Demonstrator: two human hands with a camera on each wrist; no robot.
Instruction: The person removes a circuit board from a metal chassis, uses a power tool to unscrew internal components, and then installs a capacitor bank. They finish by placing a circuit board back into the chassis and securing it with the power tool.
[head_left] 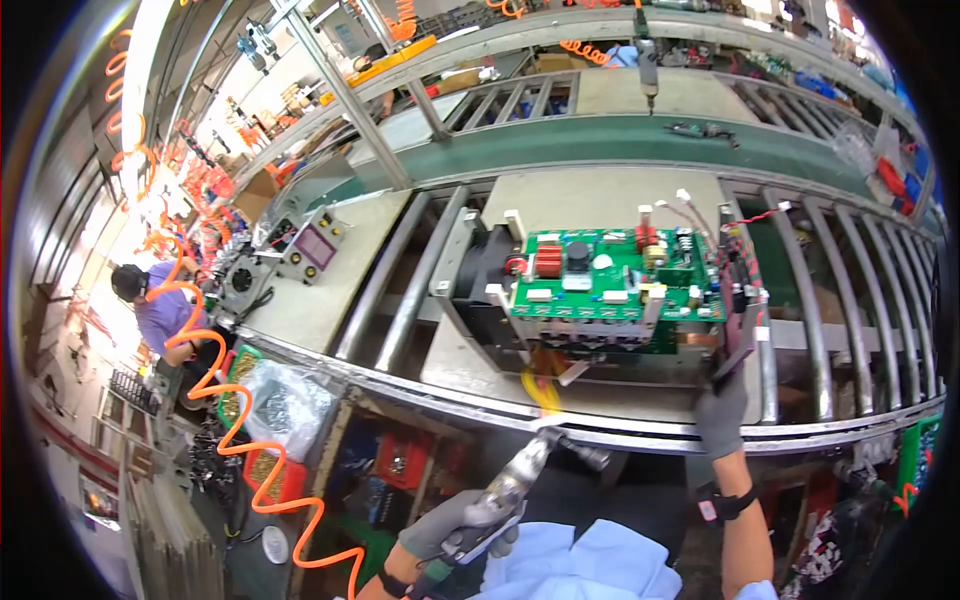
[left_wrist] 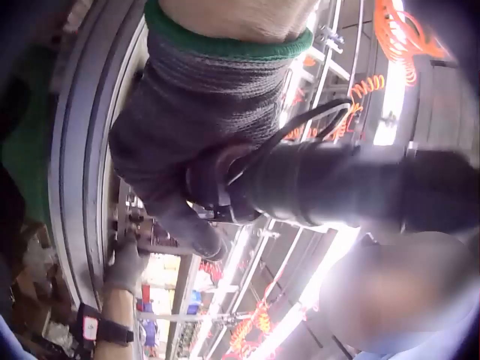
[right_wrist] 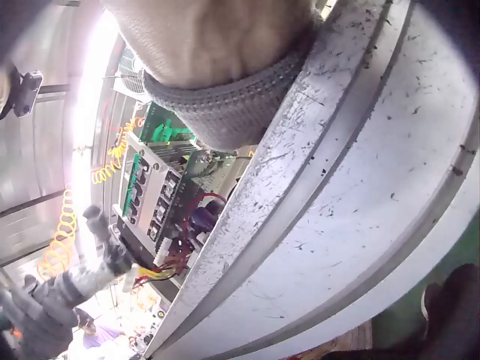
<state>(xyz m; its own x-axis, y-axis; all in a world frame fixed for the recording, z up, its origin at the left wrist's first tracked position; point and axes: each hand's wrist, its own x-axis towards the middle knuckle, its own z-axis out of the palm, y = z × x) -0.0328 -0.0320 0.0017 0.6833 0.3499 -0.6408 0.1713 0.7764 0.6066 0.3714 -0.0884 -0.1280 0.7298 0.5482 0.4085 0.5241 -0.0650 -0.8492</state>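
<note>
Gripped in the gloved left hand (head_left: 450,525) is a silver-and-black power tool (head_left: 515,480), its angled head near the conveyor's front rail. The left wrist view shows gloved fingers (left_wrist: 169,217) curled about the dark tool body (left_wrist: 300,184). At the lower right corner of the electronic unit, the gloved right hand (head_left: 722,415) reaches to the dark end panel (head_left: 742,335); its fingertips are hidden. The unit carries a green circuit board (head_left: 610,275) and a black fan (head_left: 485,275). Yellow wires (head_left: 542,385) hang at its front. Only the right glove's cuff (right_wrist: 217,112) shows clearly in the right wrist view.
Metal rollers (head_left: 815,300) flank the board under the unit. A second unit (head_left: 305,250) stands to the left. An orange coiled hose (head_left: 265,490) hangs at the lower left, beside parts bins (head_left: 280,480). Another tool (head_left: 648,75) hangs overhead, and a person (head_left: 165,305) is at the far left.
</note>
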